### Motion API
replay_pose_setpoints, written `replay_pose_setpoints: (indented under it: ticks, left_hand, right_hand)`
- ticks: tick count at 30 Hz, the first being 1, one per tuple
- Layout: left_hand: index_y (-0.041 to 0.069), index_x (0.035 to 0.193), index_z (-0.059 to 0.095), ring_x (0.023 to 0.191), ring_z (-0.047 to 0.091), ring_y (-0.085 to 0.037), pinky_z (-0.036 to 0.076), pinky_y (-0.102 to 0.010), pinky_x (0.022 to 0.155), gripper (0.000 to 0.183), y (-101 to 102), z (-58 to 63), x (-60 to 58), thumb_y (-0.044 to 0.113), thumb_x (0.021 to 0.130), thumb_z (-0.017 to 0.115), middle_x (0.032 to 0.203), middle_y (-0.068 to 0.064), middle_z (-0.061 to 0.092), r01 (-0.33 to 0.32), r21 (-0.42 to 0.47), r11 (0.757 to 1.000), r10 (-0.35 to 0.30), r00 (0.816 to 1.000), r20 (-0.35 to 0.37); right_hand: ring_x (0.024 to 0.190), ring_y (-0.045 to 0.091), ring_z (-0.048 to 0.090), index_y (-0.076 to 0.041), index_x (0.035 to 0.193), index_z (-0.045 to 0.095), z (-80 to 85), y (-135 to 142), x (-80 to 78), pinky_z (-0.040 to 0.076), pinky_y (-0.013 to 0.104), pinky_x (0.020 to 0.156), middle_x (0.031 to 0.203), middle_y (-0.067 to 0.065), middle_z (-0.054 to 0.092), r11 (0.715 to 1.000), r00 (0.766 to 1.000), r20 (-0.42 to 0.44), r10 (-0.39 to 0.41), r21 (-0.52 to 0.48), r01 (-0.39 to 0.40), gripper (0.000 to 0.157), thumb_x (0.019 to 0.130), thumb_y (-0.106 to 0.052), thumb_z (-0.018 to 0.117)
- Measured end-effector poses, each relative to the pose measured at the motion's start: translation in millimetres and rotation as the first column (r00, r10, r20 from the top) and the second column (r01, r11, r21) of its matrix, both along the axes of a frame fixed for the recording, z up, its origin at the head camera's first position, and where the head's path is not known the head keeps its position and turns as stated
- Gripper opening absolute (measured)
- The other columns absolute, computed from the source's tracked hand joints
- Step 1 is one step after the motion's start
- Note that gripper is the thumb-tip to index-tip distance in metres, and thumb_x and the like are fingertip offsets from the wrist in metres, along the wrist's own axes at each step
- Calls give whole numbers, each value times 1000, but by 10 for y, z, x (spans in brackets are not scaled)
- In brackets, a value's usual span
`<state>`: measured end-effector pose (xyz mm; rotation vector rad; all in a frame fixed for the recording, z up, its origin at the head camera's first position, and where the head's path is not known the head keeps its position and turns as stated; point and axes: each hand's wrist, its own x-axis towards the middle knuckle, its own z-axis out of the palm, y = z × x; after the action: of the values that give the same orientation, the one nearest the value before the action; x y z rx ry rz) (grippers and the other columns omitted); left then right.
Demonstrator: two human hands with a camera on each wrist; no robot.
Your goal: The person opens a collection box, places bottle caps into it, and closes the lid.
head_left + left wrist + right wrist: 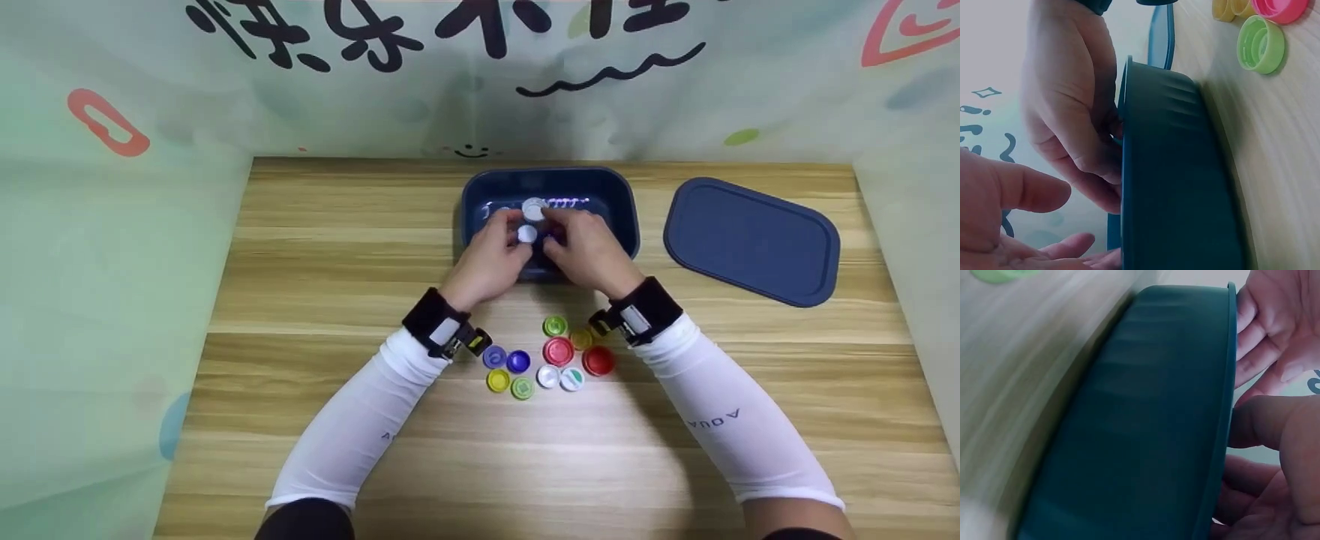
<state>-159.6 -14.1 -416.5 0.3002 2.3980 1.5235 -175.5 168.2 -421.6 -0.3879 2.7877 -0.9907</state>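
Left hand (491, 256) loosely spread, right hand (592, 246) can't tell; white caps (534, 209) between them could scatter if fingers bump.

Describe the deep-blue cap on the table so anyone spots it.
Head view: find the navy box. Below it, four caps form the left cluster. The deep-blue cap is upper right there, darker than the lilac cap beside it.
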Motion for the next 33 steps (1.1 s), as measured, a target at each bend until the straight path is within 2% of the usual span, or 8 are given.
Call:
replay_pose_setpoints:
  ticks: [4, 6, 12, 20, 24, 27, 29, 33]
  left_hand:
    - [-2, 150, 38, 132, 55, -30, 48, -32, 104, 55, -29, 12, 38, 7, 99, 56, 149, -22, 49, -12, 5, 1000, 12, 999, -44]
    - [-1, 149, 40, 132, 55, -31, 49, -32, 103, 54, -52, 36, 79, 6, 99, 57, 151, -20, 47, -20, 16, 1000, 22, 997, -73]
    - [4, 146, 46, 120, 60, -24, 52, -29, 97, 50, -117, 139, 272, 5, 98, 61, 143, -13, 51, -10, -3, 1000, 10, 988, -156]
    - [6, 135, 57, 96, 63, -13, 56, -25, 81, 42, -242, 200, 537, 5, 95, 68, 124, -6, 59, 75, -46, 996, -84, 970, -229]
    - [4, 130, 60, 92, 63, -16, 56, -28, 82, 38, -346, 165, 662, 3, 93, 71, 119, -8, 62, 110, -81, 991, -127, 958, -258]
    - [3, 125, 62, 92, 62, -19, 55, -30, 82, 37, -450, 97, 746, 3, 90, 75, 116, -9, 63, 129, -152, 980, -168, 945, -280]
    - [4, 123, 62, 92, 62, -21, 54, -29, 81, 38, -522, 39, 797, 4, 88, 77, 115, -8, 63, 138, -208, 968, -193, 943, -272]
    - [3, 123, 62, 94, 62, -23, 54, -32, 82, 41, -633, -95, 886, 4, 86, 79, 112, -11, 63, 168, -294, 941, -242, 942, -234]
  right_hand:
    - [121, 30, 58, -2, 146, 52, 44, 21, 58, 45, 48, 107, 131, 17, 64, 1000, 1000, -9, -10, -21, 10, 51, 97, -10, 63]
    - [123, 30, 57, -3, 145, 53, 88, 26, 110, 44, 47, 108, 133, 15, 63, 999, 1000, -28, -7, -41, 6, 51, 97, -11, 65]
    - [115, 28, 59, -6, 138, 60, 205, 29, 307, 47, 45, 103, 128, 11, 64, 995, 993, -114, 25, -89, -36, 43, 96, -14, 68]
    - [104, 25, 62, -5, 127, 66, 267, -23, 615, 53, 41, 91, 117, 9, 67, 982, 967, -217, 135, -101, -159, 34, 94, -11, 71]
    - [99, 23, 62, -5, 123, 68, 234, -77, 756, 53, 37, 87, 111, 7, 70, 974, 959, -205, 194, -74, -213, 32, 91, -9, 73]
    - [95, 22, 63, -6, 118, 70, 168, -130, 835, 53, 35, 83, 105, 5, 71, 965, 951, -182, 250, -34, -260, 31, 88, -9, 76]
    - [92, 22, 63, -6, 115, 71, 110, -173, 880, 54, 35, 82, 102, 4, 71, 953, 940, -168, 299, -2, -303, 29, 87, -11, 78]
    - [97, 22, 64, -7, 112, 72, -31, -260, 958, 53, 39, 88, 103, 5, 72, 921, 911, -137, 389, 78, -381, 30, 86, -18, 81]
